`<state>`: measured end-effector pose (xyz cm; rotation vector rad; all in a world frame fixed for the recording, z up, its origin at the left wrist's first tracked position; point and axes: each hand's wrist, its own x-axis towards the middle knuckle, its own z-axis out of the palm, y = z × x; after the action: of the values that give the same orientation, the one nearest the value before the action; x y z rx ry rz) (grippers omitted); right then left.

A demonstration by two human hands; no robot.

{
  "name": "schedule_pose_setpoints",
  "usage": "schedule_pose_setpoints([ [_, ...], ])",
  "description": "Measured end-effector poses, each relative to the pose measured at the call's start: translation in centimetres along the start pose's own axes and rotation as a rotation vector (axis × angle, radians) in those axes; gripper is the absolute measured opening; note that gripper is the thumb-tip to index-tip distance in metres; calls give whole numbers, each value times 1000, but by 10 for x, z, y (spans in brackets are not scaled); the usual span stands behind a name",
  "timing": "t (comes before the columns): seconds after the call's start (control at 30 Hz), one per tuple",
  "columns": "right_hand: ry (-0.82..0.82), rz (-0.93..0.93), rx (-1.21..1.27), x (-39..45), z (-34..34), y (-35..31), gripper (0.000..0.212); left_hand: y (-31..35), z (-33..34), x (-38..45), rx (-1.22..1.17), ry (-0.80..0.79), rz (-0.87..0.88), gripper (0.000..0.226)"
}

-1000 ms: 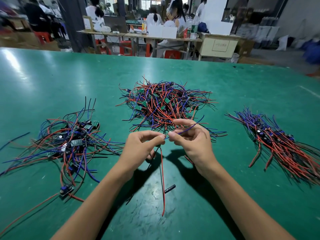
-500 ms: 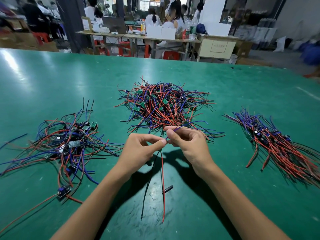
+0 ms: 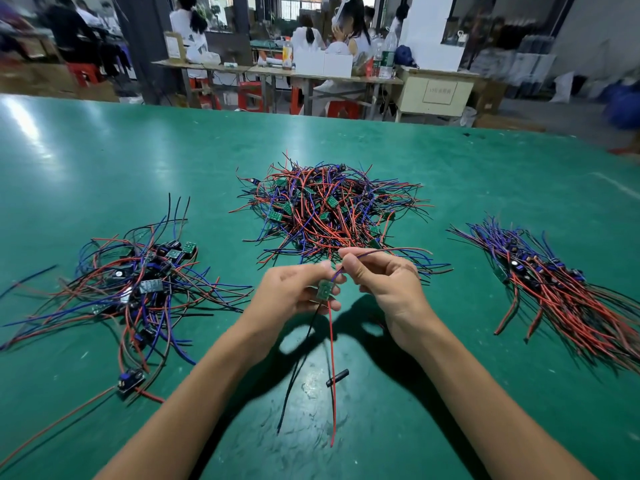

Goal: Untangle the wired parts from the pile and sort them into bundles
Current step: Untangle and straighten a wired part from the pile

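Note:
A tangled pile (image 3: 329,209) of red, blue and black wires with small green boards lies at the table's centre. My left hand (image 3: 294,292) pinches one wired part (image 3: 325,289) by its green board; its red and black wires hang down to the table. My right hand (image 3: 384,285) pinches that part's blue and brown wires, which stretch to the right above the pile's near edge. A loose heap of wired parts (image 3: 138,282) lies to the left. A combed bundle (image 3: 554,289) lies to the right, wires running the same way.
A small black tube (image 3: 337,377) lies on the green table (image 3: 104,174) between my forearms. Beyond the table's far edge, people sit at workbenches (image 3: 277,69) with red stools and boxes.
The green board has come into view between my fingers. My right hand has drawn the blue and brown wires out to the right. The hanging red and black wires have shifted slightly.

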<state>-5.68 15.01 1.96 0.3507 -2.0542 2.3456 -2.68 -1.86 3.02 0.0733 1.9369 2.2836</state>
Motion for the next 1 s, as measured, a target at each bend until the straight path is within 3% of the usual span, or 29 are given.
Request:
schedule_pose_setpoints([
  [0.07, -8, -7, -18, 0, -1, -1, 12, 1, 1, 0, -65, -53, -67, 33],
  [0.23, -3, -63, -71, 0, -1, -4, 15, -7, 2, -3, 148, 37, 131, 17],
  [0.5, -21, -56, -304, -10, 23, 6, 26, -11, 7, -1, 53, 103, 61, 25],
  [0.67, 106, -85, -409, -12, 32, 12, 34, -14, 9, 1, 171, 112, 168, 22],
  [0.87, 208, 100, -220, -4, 33, 10, 31, -14, 9, 2, 277, 82, 185, 20],
  [1.0, 361, 187, 8, 8, 14, -7, 23, -14, 12, -6, 269, -62, 102, 16],
])
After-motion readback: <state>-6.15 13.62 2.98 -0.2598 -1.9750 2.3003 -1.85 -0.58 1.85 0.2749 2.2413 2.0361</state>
